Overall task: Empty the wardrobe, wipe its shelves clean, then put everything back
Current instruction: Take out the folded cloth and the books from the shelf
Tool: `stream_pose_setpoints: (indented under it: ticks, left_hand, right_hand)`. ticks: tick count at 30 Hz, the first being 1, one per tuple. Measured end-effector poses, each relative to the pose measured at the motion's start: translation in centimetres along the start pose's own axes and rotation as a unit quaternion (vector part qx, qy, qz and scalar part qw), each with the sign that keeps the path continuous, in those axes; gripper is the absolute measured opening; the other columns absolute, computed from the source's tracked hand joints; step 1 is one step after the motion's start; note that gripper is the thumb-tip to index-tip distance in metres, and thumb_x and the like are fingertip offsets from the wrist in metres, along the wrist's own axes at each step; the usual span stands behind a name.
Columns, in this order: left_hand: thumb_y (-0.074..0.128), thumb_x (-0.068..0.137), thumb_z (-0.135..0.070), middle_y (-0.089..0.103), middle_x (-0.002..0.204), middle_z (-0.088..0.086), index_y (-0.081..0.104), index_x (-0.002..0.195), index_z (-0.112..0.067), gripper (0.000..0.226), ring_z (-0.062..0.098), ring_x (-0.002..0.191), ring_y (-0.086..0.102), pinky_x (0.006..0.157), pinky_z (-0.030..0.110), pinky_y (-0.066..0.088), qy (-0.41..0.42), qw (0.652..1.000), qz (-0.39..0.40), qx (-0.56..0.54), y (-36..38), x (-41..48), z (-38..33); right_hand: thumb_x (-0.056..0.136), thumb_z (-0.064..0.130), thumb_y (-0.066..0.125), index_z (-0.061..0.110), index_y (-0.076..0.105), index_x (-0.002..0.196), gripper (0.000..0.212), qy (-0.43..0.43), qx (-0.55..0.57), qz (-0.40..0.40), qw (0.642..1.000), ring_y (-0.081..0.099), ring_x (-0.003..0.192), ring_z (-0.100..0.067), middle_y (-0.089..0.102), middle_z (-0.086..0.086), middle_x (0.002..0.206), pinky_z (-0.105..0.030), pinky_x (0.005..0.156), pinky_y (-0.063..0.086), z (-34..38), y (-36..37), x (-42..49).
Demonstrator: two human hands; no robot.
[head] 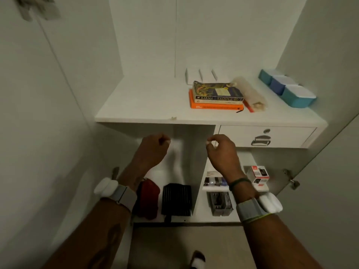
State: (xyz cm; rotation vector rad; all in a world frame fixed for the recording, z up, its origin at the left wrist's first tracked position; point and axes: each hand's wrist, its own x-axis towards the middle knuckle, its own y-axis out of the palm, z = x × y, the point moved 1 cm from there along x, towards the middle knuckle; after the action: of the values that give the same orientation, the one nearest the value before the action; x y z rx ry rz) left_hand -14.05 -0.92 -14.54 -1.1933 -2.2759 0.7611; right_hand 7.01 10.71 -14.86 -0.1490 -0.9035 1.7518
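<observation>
The wardrobe (pixel 147 45) stands open, right in front of the person, and it has stuff in it.

Both hands are up in the middle, just under the big shelf (pixel 139 105). The left hand (pixel 154 147) is at 9 o'clock from the right hand (pixel 222 150), with a gap between them. The left hand's fingers are curled in tight like a fist. The right hand's fingers are curled too, and the thumb tip is close to the first finger. There is a blurry white smudge between the hands. I cannot tell if either hand is holding something.

On the big shelf, at 1 o'clock from the hands, is a stack of 3 books (pixel 215 98). The bottom one is orange. A pale roll (pixel 250 93) in clear wrap lies against the stack's 3 o'clock side. Further out at 3 o'clock, 3 blue boxes (pixel 287 88) with white lids sit in a row by the side wall. At 12 o'clock from the books, 3 small white boxes (pixel 200 75) stand at the back.

At 3 o'clock from the right hand is a white drawer (pixel 281 134) with a shiny handle (pixel 260 141).

Down low, at 6 o'clock from the left hand, a red pouch (pixel 148 199) and a black ribbed thing (pixel 176 199) lie side by side. A white and red box (pixel 258 175) sits at 4 o'clock from the right hand. Each wrist wears a grey band (pixel 125 195) with a white lump on it.
</observation>
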Motion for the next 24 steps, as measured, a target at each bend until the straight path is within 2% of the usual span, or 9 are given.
stream_pose_setpoints:
  ticks: [2, 6, 8, 11, 14, 16, 18, 21, 24]
  left_hand:
    - [0.057, 0.099, -0.029, 0.064, 0.09, -0.02, 0.069, 0.103, -0.03, 0.012, -0.005, 0.083, 0.06, 0.069, 0.012, 0.043, 0.016, 1.0, -0.021, -0.01, 1.1, 3.9, -1.8]
    - [0.059, 0.099, -0.026, 0.068, 0.099, -0.013, 0.069, 0.112, -0.023, 0.017, -0.001, 0.084, 0.061, 0.071, 0.002, 0.039, 0.03, 0.997, -0.069, -0.015, 3.6, 11.1, -4.6]
    - [0.059, 0.099, -0.027, 0.069, 0.107, -0.007, 0.068, 0.117, -0.018, 0.021, 0.004, 0.092, 0.061, 0.08, 0.013, 0.046, 0.022, 0.996, -0.085, -0.02, 5.0, 14.4, -5.5]
    - [0.055, 0.102, -0.036, 0.065, 0.125, 0.0, 0.061, 0.128, -0.014, 0.035, 0.016, 0.11, 0.062, 0.09, 0.025, 0.046, -0.028, 0.996, -0.085, -0.029, 7.1, 17.9, -6.0]
    - [0.046, 0.103, -0.047, 0.06, 0.136, 0.004, 0.053, 0.139, -0.014, 0.049, 0.021, 0.122, 0.057, 0.101, 0.035, 0.046, -0.069, 0.994, -0.079, -0.039, 8.5, 19.7, -6.3]
    - [0.042, 0.102, -0.055, 0.058, 0.138, 0.005, 0.05, 0.143, -0.015, 0.057, 0.021, 0.123, 0.057, 0.102, 0.04, 0.048, -0.075, 0.993, -0.074, -0.05, 9.3, 21.0, -6.6]
    - [0.036, 0.098, -0.067, 0.056, 0.142, 0.006, 0.045, 0.146, -0.017, 0.07, 0.021, 0.123, 0.057, 0.103, 0.043, 0.048, -0.078, 0.993, -0.066, -0.063, 9.7, 22.1, -6.8]
    - [0.026, 0.082, -0.087, 0.053, 0.144, 0.008, 0.039, 0.149, -0.019, 0.097, 0.023, 0.125, 0.056, 0.104, 0.05, 0.049, -0.079, 0.992, -0.062, -0.078, 10.0, 22.8, -7.0]
    - [0.029, 0.082, -0.085, 0.063, 0.13, 0.004, 0.05, 0.139, -0.02, 0.09, 0.02, 0.112, 0.062, 0.097, 0.048, 0.053, -0.058, 0.996, -0.052, -0.048, 10.6, 23.3, -7.4]
  right_hand:
    - [0.093, 0.014, 0.062, 0.012, 0.071, 0.105, 0.015, -0.015, 0.002, -0.028, 1.0, 0.061, 0.108, -0.019, 0.069, -0.004, 0.112, -0.023, 0.095, 0.04, -0.9, -0.8, 3.6]
    - [0.094, 0.02, 0.061, 0.009, 0.066, 0.117, 0.026, -0.004, 0.002, -0.096, 0.995, 0.058, 0.113, -0.027, 0.066, -0.01, 0.12, -0.035, 0.1, 0.044, -4.2, -2.6, 11.5]
    - [0.095, 0.028, 0.058, 0.011, 0.063, 0.122, 0.033, 0.02, 0.01, -0.11, 0.994, 0.057, 0.115, -0.028, 0.064, -0.011, 0.123, -0.039, 0.101, 0.046, -6.0, -3.0, 15.3]
    - [0.097, 0.032, 0.055, 0.013, 0.058, 0.127, 0.035, 0.041, -0.004, -0.084, 0.996, 0.054, 0.116, -0.032, 0.059, -0.012, 0.127, -0.044, 0.1, 0.046, -7.9, -2.7, 19.5]
    - [0.1, 0.032, 0.054, 0.011, 0.053, 0.133, 0.038, 0.062, 0.003, -0.068, 0.996, 0.052, 0.118, -0.033, 0.05, -0.014, 0.134, -0.035, 0.095, 0.043, -9.0, -2.1, 21.5]
    - [0.1, 0.029, 0.055, 0.009, 0.051, 0.134, 0.039, 0.067, 0.033, -0.082, 0.994, 0.051, 0.12, -0.027, 0.047, -0.013, 0.137, -0.026, 0.09, 0.036, -9.5, -1.6, 22.4]
    - [0.099, 0.026, 0.057, 0.008, 0.047, 0.134, 0.041, 0.086, 0.049, -0.116, 0.988, 0.049, 0.12, -0.023, 0.045, -0.012, 0.138, -0.025, 0.089, 0.038, -9.6, -1.1, 22.7]
    - [0.099, 0.029, 0.056, 0.007, 0.037, 0.143, 0.053, 0.098, 0.077, -0.154, 0.98, 0.045, 0.126, -0.024, 0.042, -0.012, 0.142, -0.03, 0.099, 0.04, -9.8, -0.3, 22.9]
    - [0.097, 0.048, 0.048, 0.019, 0.039, 0.144, 0.056, 0.098, 0.102, -0.155, 0.978, 0.051, 0.126, -0.022, 0.053, -0.002, 0.139, -0.045, 0.109, 0.044, -9.9, 0.1, 23.5]
